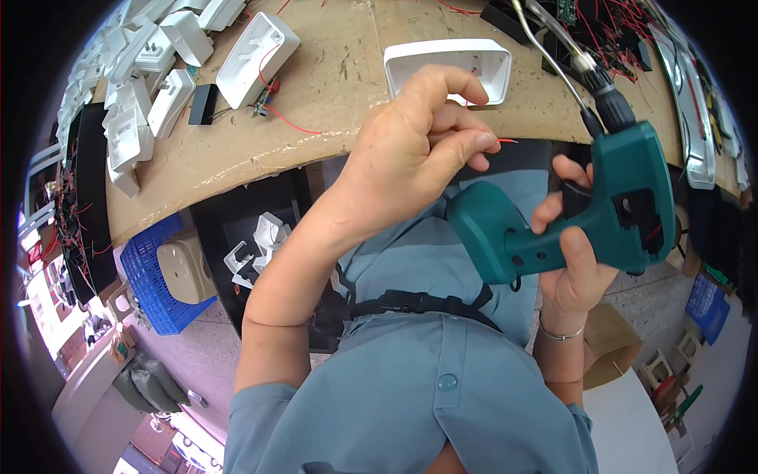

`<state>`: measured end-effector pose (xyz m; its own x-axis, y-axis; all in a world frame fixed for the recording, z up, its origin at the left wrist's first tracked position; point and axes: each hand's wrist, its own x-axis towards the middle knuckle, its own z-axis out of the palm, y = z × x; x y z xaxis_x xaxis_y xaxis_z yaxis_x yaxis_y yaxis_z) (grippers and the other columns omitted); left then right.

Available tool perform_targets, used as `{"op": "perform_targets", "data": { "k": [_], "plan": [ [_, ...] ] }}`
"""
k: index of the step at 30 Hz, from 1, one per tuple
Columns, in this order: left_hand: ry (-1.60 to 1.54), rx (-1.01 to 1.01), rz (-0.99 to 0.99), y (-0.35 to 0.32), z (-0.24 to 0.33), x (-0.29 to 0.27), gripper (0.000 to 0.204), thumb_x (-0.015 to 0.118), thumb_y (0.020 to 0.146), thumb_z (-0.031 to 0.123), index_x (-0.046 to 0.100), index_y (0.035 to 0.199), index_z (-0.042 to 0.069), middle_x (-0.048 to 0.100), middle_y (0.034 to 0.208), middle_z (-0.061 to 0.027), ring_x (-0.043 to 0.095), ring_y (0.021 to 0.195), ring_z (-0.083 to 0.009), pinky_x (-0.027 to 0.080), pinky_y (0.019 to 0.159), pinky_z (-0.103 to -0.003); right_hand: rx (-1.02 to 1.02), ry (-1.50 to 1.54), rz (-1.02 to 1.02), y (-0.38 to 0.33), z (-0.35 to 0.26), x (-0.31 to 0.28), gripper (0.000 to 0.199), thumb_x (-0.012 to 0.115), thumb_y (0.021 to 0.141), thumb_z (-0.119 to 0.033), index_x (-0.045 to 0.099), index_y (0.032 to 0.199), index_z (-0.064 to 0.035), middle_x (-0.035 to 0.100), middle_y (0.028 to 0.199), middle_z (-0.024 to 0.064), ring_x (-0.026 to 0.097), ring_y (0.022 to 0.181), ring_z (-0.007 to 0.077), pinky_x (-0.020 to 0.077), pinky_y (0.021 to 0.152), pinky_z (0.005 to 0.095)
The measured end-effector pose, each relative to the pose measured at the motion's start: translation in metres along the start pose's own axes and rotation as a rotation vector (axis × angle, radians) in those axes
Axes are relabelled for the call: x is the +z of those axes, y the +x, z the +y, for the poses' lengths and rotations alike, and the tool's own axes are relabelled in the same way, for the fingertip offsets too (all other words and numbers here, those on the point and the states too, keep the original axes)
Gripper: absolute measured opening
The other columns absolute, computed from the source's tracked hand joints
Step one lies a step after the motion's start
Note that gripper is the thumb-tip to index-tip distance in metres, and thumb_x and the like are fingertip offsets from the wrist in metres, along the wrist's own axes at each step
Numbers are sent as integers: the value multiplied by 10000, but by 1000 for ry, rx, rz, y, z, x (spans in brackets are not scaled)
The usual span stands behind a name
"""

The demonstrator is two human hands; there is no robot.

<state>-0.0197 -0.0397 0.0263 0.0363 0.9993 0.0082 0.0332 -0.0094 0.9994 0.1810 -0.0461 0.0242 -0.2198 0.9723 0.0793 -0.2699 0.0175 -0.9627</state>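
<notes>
My left hand [410, 150] is raised over the table's near edge, thumb and forefinger pinched on a thin red wire [508, 141] whose end sticks out to the right. Just beyond the fingers lies a white plastic housing [403, 57], open side up; the hand covers part of it. Around the handle of a green soldering gun [636, 174] my right hand [583, 257] is closed, with fingers by the black trigger. The gun's metal tip and thin feed tube [553, 67] point up and away, toward the far right of the table.
Another white housing [268, 39] lies left of centre with a red wire and small circuit board [261, 104]. White plastic parts [130, 138] are heaped at the far left. Tangled red wires and dark parts [612, 31] fill the far right. A blue crate [150, 272] stands below left.
</notes>
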Motion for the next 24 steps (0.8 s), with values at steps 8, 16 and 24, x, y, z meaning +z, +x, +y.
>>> {"op": "perform_targets", "data": {
  "k": [8, 16, 24],
  "plan": [
    [22, 58, -199, -6, 9, -4, 235, 551, 870, -45, 423, 1062, -5, 641, 821, -99, 611, 742, -102, 485, 619, -208, -35, -213, 23, 13, -6, 27, 559, 589, 749, 97, 403, 1273, 45, 544, 1158, 203, 595, 848, 153, 514, 750, 268],
    [132, 137, -197, -10, 12, 5, 141, 616, 812, -41, 563, 932, 9, 634, 800, -61, 594, 700, -116, 473, 607, -239, -108, -283, 6, 12, -7, 26, 519, 608, 750, 101, 435, 1236, 46, 557, 1121, 185, 564, 795, 122, 492, 712, 247],
    [436, 571, -17, -8, -6, 4, 151, 714, 691, 26, 650, 824, 59, 625, 788, -57, 574, 714, -199, 429, 668, -308, -183, -357, -23, 15, -8, 24, 530, 590, 736, 127, 423, 1234, 57, 556, 1105, 201, 561, 778, 129, 484, 699, 245]
  ]
}}
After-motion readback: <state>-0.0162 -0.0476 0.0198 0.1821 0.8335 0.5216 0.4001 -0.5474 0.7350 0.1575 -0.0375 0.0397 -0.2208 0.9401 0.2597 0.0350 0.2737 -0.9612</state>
